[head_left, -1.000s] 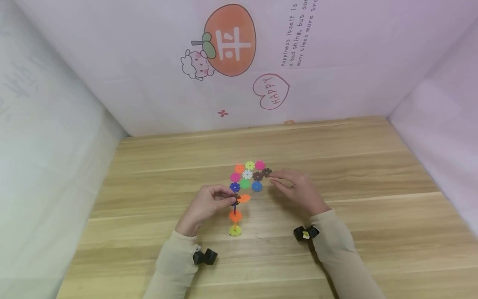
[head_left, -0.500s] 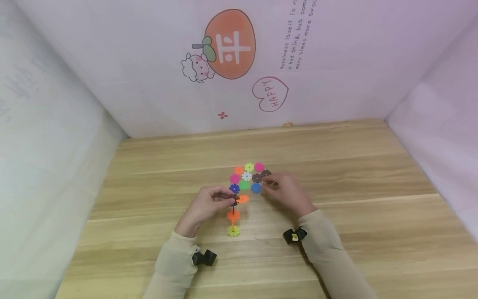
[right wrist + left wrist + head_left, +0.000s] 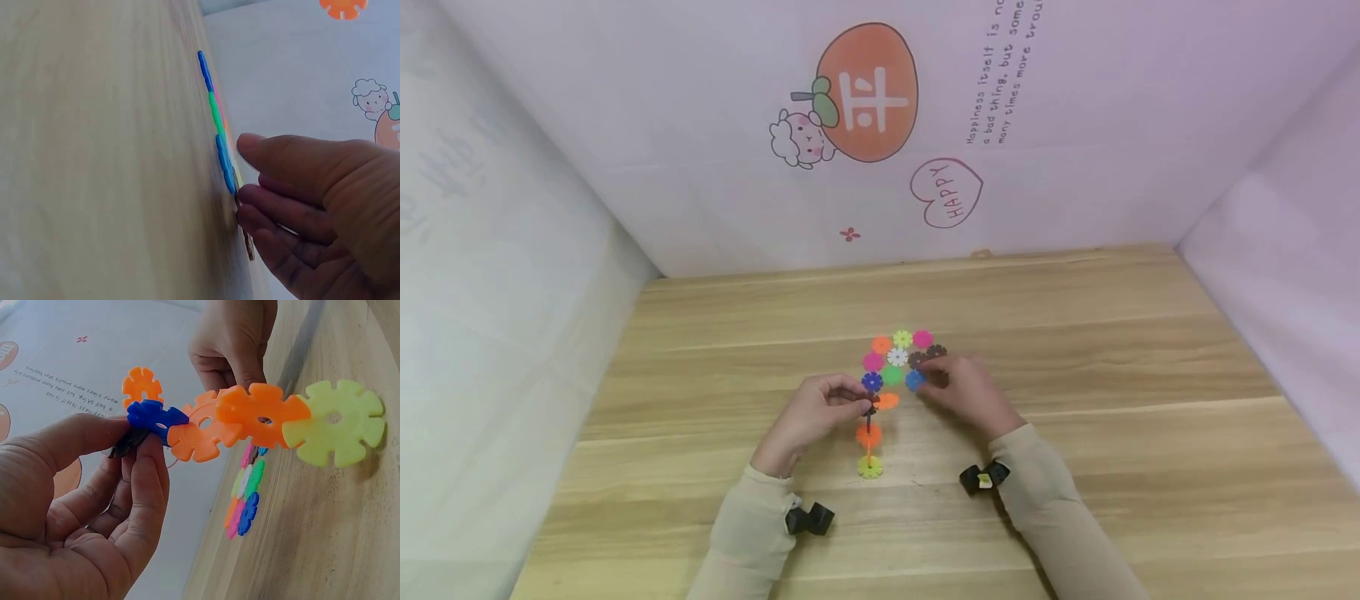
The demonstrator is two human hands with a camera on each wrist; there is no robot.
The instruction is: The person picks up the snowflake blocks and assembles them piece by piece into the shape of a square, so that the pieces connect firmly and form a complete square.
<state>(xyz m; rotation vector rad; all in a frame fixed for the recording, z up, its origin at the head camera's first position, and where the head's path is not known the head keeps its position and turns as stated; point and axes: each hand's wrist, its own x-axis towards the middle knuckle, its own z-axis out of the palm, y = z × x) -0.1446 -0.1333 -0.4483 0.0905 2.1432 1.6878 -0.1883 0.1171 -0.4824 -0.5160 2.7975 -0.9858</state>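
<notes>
My left hand pinches a dark snowflake disc between thumb and fingers. From that disc runs a linked chain: a blue disc, two orange discs and a yellow disc at the end, plus another orange disc on the far side. My right hand, fingers loosely bent and holding nothing, hovers at the right side of a flat group of discs on the table. Its fingertips are right at a light blue disc and a brown disc, partly covering both.
Also in the flat group are white, green, dark blue, pink, orange and yellow discs. The wooden table ends at a printed white backdrop, with white sheets on both sides.
My right hand has moved left from the outer dark disc to the brown and light blue discs. The left hand keeps its pinch in nearly the same place.
</notes>
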